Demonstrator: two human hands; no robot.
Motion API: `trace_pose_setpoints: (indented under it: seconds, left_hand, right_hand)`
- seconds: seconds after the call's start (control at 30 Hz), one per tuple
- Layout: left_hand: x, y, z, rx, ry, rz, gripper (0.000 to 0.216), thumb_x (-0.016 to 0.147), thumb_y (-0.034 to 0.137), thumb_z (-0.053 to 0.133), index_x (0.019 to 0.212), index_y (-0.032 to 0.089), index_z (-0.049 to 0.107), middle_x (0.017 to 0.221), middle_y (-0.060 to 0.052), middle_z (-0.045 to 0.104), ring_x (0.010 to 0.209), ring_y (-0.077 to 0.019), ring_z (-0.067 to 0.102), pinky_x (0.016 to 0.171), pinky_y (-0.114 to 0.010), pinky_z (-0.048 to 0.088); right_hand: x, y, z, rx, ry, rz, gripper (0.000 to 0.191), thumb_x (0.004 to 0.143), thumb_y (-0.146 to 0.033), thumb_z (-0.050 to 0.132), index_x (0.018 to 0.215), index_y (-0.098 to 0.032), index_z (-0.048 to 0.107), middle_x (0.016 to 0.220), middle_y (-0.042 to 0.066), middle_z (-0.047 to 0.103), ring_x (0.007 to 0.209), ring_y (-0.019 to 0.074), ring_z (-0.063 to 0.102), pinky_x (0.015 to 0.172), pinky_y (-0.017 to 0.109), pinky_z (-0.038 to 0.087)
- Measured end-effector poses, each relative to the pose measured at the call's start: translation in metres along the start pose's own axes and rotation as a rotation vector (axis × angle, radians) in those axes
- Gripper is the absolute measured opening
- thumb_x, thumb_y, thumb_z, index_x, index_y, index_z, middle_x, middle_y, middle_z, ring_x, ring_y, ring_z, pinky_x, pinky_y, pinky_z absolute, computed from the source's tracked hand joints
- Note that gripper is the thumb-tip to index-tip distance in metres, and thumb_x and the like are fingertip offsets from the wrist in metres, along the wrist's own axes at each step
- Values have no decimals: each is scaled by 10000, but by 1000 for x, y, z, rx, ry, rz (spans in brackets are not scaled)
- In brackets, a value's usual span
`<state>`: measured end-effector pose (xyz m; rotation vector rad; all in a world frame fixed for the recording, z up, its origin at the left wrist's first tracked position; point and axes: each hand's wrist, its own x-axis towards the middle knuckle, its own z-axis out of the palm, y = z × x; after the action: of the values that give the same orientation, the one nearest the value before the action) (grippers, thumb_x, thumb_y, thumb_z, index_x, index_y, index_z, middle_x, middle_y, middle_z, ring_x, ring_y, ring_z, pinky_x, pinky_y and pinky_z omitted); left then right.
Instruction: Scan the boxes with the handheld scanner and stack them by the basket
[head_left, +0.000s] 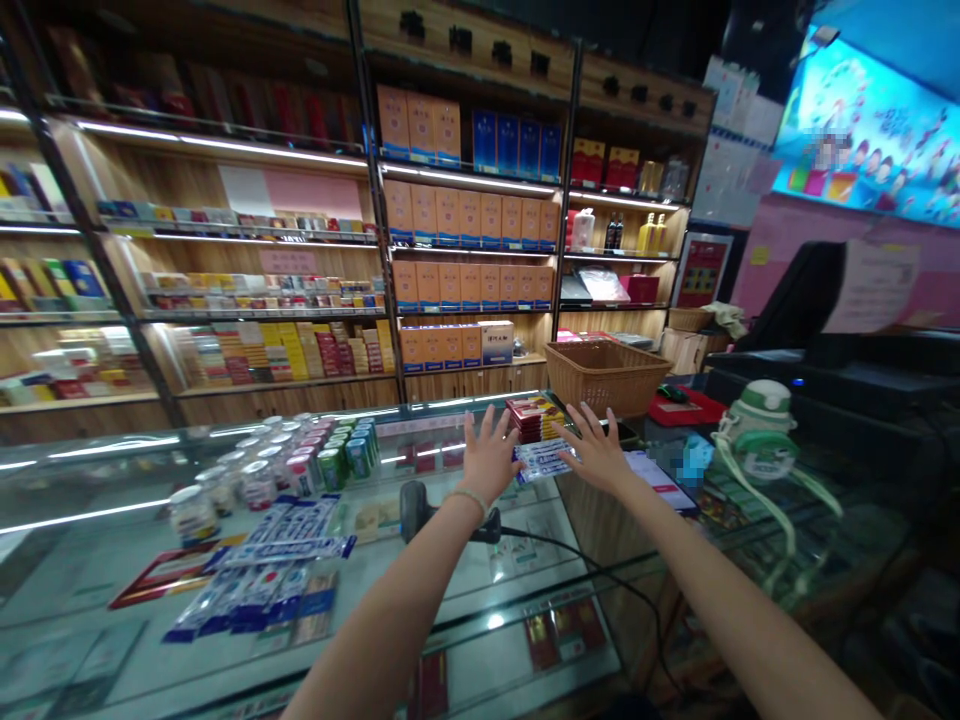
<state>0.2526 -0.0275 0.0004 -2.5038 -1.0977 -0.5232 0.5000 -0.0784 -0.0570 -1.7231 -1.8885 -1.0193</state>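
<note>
My left hand (489, 462) reaches over the glass counter with its fingers spread, and nothing is in its grip. My right hand (600, 458) is likewise open, a little to the right. Between the two lie blue-and-white stick packets (543, 461), at the thumb of my left hand and the fingertips of my right; whether either touches them I cannot tell. Just behind the packets sits a stack of red and yellow packs (531, 420). Under my left wrist, a dark handheld barcode scanner (414, 508) rests on the glass, partly covered by the forearm.
More blue-and-white stick packets (259, 580) lie at the left, near rows of small jars and tins (259, 485). A wicker basket (606, 375) stands behind my right hand. At the right are a tablet-like screen (660, 480) and a green-lidded bottle (761, 430). The scanner's cable (592, 562) trails rightward.
</note>
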Motion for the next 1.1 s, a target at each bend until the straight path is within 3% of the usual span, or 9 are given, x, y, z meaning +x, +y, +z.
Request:
trace_pose_setpoints:
  seconds: [0.27, 0.67, 1.1]
  left_hand:
    - [-13, -21, -17, 20, 38, -34, 556, 867, 541, 692, 1381, 339, 625, 1659, -45, 383, 1578, -385, 182, 1234, -746, 22]
    - [-53, -75, -51, 67, 111, -129, 492, 930, 489, 620, 1397, 332, 614, 1666, -33, 365, 1572, -366, 212, 1233, -754, 35]
    - [-100, -122, -75, 111, 135, -200, 486, 956, 500, 573, 1417, 353, 602, 1655, -36, 387, 1572, -383, 207, 1225, -754, 3]
  right_hand:
    - [16, -23, -10, 13, 21, 8, 559, 990, -579, 505, 1506, -366, 498, 1661, 88, 359, 1549, 301, 213, 1236, 629, -17]
    - [55, -84, -28, 107, 60, -30, 575, 993, -585, 491, 1524, -365, 478, 1655, 76, 367, 1555, 309, 187, 1245, 623, -45]
    - [68, -141, -50, 187, 50, -9, 559, 1005, -589, 470, 1524, -379, 472, 1676, 72, 322, 1550, 325, 203, 1236, 640, -28]
